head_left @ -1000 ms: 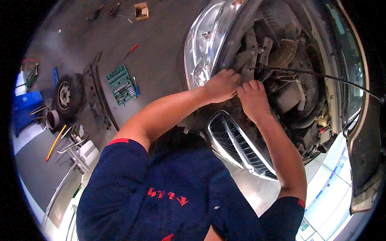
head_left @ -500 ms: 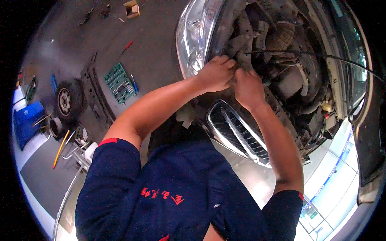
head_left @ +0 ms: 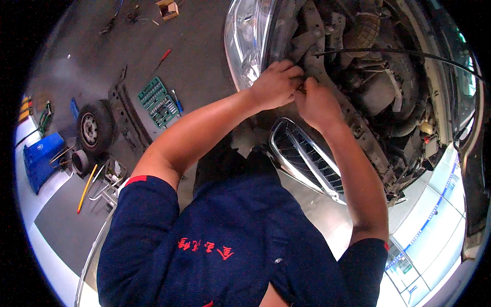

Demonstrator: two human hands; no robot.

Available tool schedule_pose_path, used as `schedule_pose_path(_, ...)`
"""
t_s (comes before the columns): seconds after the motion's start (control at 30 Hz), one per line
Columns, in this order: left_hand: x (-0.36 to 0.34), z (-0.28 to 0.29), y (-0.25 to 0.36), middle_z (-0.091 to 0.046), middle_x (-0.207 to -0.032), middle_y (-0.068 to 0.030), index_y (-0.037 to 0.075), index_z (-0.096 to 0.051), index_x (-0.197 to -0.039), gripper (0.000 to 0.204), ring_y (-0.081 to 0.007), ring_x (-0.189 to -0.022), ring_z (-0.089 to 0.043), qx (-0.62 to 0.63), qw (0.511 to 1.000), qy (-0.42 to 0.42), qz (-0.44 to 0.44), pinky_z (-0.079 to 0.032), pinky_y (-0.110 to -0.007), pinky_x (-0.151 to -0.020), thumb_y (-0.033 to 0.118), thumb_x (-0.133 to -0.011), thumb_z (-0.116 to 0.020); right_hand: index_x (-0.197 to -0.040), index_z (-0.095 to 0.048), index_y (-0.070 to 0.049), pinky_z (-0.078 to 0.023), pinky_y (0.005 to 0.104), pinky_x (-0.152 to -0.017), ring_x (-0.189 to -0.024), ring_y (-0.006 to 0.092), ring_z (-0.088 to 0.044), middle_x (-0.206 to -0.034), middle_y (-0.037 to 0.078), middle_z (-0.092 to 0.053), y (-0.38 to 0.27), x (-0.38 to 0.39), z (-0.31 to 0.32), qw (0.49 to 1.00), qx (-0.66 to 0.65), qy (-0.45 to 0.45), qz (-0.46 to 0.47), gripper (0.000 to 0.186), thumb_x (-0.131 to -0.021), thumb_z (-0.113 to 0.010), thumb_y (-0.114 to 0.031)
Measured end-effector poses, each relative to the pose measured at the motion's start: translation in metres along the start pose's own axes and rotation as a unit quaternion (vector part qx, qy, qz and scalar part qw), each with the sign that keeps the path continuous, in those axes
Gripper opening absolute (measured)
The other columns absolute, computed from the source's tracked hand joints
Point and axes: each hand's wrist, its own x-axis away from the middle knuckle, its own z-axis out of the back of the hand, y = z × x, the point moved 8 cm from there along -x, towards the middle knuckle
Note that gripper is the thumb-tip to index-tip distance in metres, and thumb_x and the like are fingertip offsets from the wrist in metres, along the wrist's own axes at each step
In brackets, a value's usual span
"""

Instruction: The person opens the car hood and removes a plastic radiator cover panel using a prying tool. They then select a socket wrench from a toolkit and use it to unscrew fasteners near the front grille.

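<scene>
My left hand [head_left: 277,86] is closed with curled fingers at the inner edge of the car's headlight [head_left: 251,38]. Close beside it my right hand [head_left: 319,104] is closed too, thumb and fingertips pinched together. The two sets of fingertips nearly meet over the dark metal front crossmember [head_left: 353,120]. Whatever lies between them is small, dark and mostly covered by the fingers, so I cannot make it out. Just below my hands is the chrome-framed grille [head_left: 304,158] of the front bumper.
The engine bay [head_left: 378,87] lies to the right, crossed by a thin black rod [head_left: 399,50]. On the floor at left are a green socket set case [head_left: 159,102], a red-handled screwdriver [head_left: 163,57], a wheel [head_left: 91,127], a blue bin [head_left: 43,159] and a cardboard box [head_left: 167,10].
The view has shifted slightly. My right hand has turned a little, its fingertips lifted and drawn together, while my left hand stays nearly in place by the headlight.
</scene>
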Motion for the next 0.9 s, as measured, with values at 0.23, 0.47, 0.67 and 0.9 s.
schedule_pose_path(0.23,-0.005,0.001,0.006,-0.064,-0.115,-0.0030,0.009,-0.074,-0.096,0.031,-0.0273,-0.115,-0.056,-0.014,1.000,0.024,0.001,-0.046,-0.041,-0.095,0.029,-0.073,-0.075,-0.105,-0.055,-0.001,-0.052,0.0544,-0.083,-0.096,0.0479,-0.065,-0.100,0.028,-0.067,0.005,0.010,0.005,0.997,-0.031,0.052,0.055,0.023,-0.090,-0.067,-0.014)
schedule_pose_path(0.47,-0.010,0.028,0.023,-0.069,-0.094,-0.0071,0.008,-0.068,-0.104,0.026,-0.0333,-0.088,-0.065,0.079,0.994,-0.057,0.042,-0.054,-0.044,-0.076,0.022,-0.083,-0.071,-0.114,-0.057,-0.002,-0.051,0.0406,-0.080,-0.092,0.0298,-0.067,-0.099,0.016,-0.068,0.033,0.043,0.042,0.963,-0.231,-0.073,-0.118,0.031,-0.090,-0.067,-0.017)
schedule_pose_path(0.67,0.060,0.016,0.002,-0.065,-0.082,-0.0056,0.004,-0.065,-0.110,0.021,-0.0224,-0.070,-0.062,0.356,0.889,-0.078,0.275,-0.049,-0.036,-0.061,0.015,-0.095,-0.058,-0.113,-0.060,-0.001,-0.053,0.0427,-0.076,-0.085,0.0315,-0.070,-0.095,0.018,-0.070,0.101,0.105,0.013,0.956,-0.163,-0.155,-0.187,0.031,-0.094,-0.065,-0.025)
schedule_pose_path(0.9,0.173,-0.026,0.005,-0.056,-0.078,-0.0020,0.005,-0.062,-0.099,0.019,-0.0130,-0.067,-0.050,0.561,0.597,-0.114,0.562,-0.041,-0.029,-0.063,0.013,-0.103,-0.045,-0.102,-0.059,-0.001,-0.057,0.0564,-0.076,-0.088,0.0468,-0.069,-0.091,0.027,-0.069,0.086,0.105,-0.025,0.988,0.006,-0.151,-0.038,0.020,-0.093,-0.061,-0.019)
